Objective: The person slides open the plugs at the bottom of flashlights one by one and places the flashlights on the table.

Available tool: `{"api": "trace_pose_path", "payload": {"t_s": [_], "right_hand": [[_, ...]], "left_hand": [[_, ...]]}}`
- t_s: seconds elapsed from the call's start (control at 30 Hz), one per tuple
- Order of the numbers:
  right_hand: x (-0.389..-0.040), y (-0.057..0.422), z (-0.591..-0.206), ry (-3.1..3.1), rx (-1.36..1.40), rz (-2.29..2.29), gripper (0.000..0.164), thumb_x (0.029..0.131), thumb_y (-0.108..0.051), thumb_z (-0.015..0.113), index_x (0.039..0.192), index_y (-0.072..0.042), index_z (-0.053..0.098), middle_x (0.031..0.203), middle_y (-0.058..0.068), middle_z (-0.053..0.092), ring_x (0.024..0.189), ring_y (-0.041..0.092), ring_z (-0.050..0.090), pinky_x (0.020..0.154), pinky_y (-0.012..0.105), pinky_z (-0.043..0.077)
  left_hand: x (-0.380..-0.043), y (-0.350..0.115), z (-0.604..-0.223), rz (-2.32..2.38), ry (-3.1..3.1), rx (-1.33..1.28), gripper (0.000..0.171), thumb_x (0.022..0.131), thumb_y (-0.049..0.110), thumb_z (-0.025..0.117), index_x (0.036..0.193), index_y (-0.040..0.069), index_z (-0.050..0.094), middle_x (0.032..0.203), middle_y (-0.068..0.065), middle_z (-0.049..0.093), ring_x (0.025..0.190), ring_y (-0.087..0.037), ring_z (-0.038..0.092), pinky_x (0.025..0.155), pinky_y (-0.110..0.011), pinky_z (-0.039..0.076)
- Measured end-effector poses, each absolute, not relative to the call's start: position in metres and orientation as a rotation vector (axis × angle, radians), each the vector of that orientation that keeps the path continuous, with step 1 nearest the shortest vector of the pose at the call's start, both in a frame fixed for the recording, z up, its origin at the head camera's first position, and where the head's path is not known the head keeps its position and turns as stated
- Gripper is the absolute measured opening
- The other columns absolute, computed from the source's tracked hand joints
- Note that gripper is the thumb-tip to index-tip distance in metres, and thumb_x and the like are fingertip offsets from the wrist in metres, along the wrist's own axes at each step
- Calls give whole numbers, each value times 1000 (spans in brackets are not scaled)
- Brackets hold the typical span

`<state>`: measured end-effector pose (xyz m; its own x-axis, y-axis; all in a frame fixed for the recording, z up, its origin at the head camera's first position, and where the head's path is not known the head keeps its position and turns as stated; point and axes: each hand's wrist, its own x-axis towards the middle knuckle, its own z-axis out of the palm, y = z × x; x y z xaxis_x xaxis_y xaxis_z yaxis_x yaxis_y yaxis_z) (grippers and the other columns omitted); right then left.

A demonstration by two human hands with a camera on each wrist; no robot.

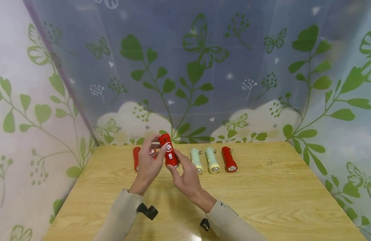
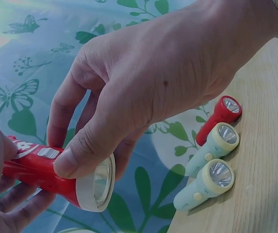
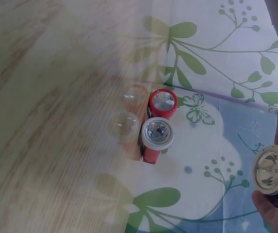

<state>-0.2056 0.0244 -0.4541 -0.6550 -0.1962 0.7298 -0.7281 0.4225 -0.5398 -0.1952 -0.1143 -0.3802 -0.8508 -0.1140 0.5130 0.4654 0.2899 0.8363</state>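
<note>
One red flashlight (image 1: 168,150), marked with a white emblem, is held off the table, tilted with its white-rimmed lens end lower. The left hand (image 1: 149,165) grips it toward the tail, thumb across the body and fingers behind; the right hand (image 1: 188,177) pinches the lens end between thumb and fingers. Both forearms reach in from the near side in beige sleeves (image 1: 117,216), converging on the flashlight, a black strap (image 1: 147,211) hanging by the left cuff. Just beyond the left hand lie a plain red flashlight (image 1: 136,158) and a red emblem flashlight (image 1: 153,152), both partly hidden; past the right hand, two mint-green flashlights (image 1: 212,159) and a red-rimmed flashlight (image 1: 227,158) form a row. They rest near the far edge of a pale wood-grain table (image 1: 279,197). Printed cloth (image 1: 185,100) with green leaves and butterflies rises behind and along both sides.
</note>
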Motion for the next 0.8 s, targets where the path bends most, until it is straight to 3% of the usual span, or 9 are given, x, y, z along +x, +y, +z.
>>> {"api": "trace_pose_path", "payload": {"t_s": [0.43, 0.8], "right_hand": [[-205, 24, -456, -2098, 789, 1167, 54, 96, -17, 70, 142, 1, 52, 122, 16, 70, 100, 21, 69, 81, 32, 61], [-206, 22, -454, -2057, 805, 1129, 55, 95, -14, 71, 143, 3, 51, 122, 18, 70, 101, 22, 69, 78, 32, 61]], "left_hand": [[-208, -120, -395, -1586, -2075, -335, 42, 95, 0, 66, 136, -2, 55, 125, -22, 58, 103, -36, 67, 75, -12, 55], [-213, -127, -400, -1515, -2060, -397, 38, 97, 6, 66, 135, 8, 60, 121, -15, 60, 101, -28, 68, 76, -31, 62]]}}
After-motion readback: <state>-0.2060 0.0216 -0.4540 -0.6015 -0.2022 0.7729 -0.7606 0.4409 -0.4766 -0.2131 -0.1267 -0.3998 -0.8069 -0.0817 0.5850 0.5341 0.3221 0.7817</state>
